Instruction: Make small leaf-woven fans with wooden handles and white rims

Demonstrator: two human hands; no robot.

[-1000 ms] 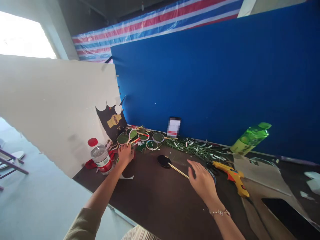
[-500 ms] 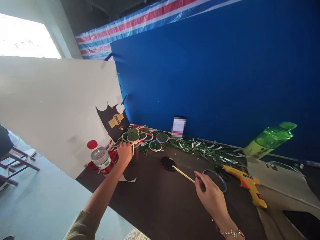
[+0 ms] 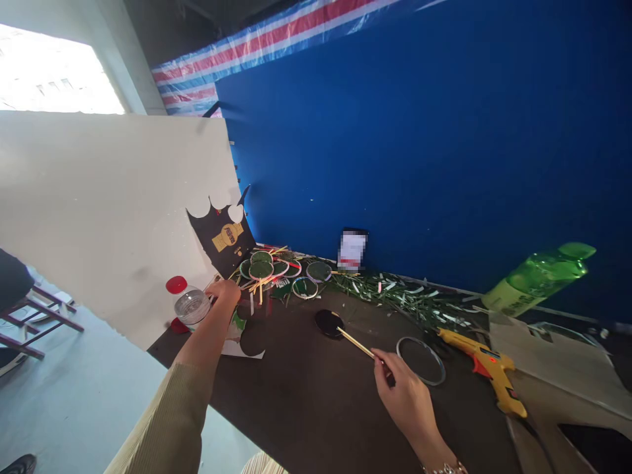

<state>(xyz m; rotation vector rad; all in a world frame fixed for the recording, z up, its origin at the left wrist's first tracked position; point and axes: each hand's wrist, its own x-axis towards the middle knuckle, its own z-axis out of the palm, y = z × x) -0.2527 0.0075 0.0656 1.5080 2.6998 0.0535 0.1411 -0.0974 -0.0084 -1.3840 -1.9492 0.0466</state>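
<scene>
My right hand (image 3: 399, 392) pinches the near end of a thin wooden stick (image 3: 356, 343), which carries a small black round disc (image 3: 329, 322) lying on the dark table (image 3: 316, 408). A thin metal ring (image 3: 421, 360) lies flat just right of that hand. My left hand (image 3: 222, 294) is stretched out to the far left with its fingers curled downward, beside a clear water bottle with a red cap (image 3: 190, 304). What the fingers hold is hidden. Just beyond it lies a pile of round green discs on sticks (image 3: 271, 268).
A big white board (image 3: 108, 210) leans at the left, with a black cut-out card (image 3: 223, 236) against it. Green leaf strips (image 3: 399, 296) run along the blue wall. A yellow glue gun (image 3: 486, 370) and a green bottle (image 3: 538, 280) are at the right.
My left hand has moved left from the pile of discs to the bottle. My right hand has drawn back off the ring and now pinches the stick's end.
</scene>
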